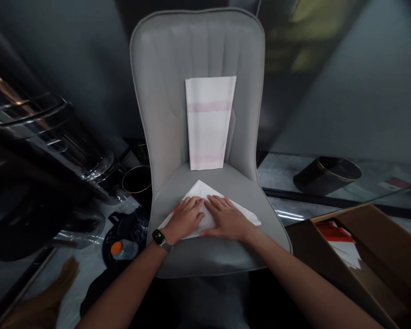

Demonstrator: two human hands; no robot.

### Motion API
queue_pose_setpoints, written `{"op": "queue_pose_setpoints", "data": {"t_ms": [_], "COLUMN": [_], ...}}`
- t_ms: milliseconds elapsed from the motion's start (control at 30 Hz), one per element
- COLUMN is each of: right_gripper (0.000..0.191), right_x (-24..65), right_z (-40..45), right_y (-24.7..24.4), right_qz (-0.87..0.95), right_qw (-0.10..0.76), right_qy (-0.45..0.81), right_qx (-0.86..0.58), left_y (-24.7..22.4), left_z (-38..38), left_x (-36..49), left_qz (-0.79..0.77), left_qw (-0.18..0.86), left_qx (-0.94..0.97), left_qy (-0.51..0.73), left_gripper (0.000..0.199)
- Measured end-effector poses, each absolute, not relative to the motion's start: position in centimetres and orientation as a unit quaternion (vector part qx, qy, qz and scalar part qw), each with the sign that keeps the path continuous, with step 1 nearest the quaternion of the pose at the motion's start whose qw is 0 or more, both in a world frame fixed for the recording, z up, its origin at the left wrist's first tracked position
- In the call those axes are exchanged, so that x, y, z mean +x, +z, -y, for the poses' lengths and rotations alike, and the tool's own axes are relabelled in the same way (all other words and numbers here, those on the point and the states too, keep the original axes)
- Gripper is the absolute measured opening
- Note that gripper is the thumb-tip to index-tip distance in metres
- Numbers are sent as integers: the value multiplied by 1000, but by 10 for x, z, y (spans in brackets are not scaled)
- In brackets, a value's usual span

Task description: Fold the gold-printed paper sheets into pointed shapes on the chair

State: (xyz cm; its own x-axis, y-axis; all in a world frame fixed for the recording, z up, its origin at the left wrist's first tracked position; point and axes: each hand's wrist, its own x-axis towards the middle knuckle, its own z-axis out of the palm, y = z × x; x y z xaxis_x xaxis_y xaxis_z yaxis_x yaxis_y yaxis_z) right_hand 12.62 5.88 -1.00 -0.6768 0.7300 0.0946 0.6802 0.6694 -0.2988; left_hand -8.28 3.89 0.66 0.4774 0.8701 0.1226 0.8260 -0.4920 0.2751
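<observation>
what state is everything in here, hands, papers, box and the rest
left hand: pressed on paper
right hand: pressed on paper, thumb spread
seat paper: folded to a point
standing paper: upright, leaning on backrest
watch: strapped on, screen lit
bottle: orange cap on
cardboard box: open, papers inside

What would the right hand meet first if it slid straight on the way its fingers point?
Most likely the fingertips of the left hand, just ahead of the right hand over the white folded sheet, though their exact heights are unclear.
</observation>
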Motion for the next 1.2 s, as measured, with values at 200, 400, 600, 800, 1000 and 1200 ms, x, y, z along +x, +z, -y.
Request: {"op": "queue_pose_setpoints", "data": {"t_ms": [200,400,600,800,1000,1200], "right_gripper": [45,56,63,62,71,75], "right_x": [123,108,90,80,78,88], "right_z": [-90,-109,-123,-127,-125,-139], "right_y": [2,-18,-13,-12,-23,-17], "right_qz": [905,891,886,881,870,843], "right_qw": [118,107,69,96,90,114], "right_qy": [154,151,162,136,155,239], "right_qx": [-378,-414,-429,-442,-460,-469], "left_y": [-4,-11,-13,-14,-17,-15], "left_z": [-40,-39,-38,-38,-39,-40], "left_x": [-81,-84,-82,-82,-81,-82], "left_qz": [-512,-516,-519,-519,-517,-520], "left_qw": [40,32,21,13,15,19], "left_qx": [853,852,851,852,853,851], "left_qy": [92,84,77,70,72,73], "left_gripper": [47,48,51,56,54,53]}}
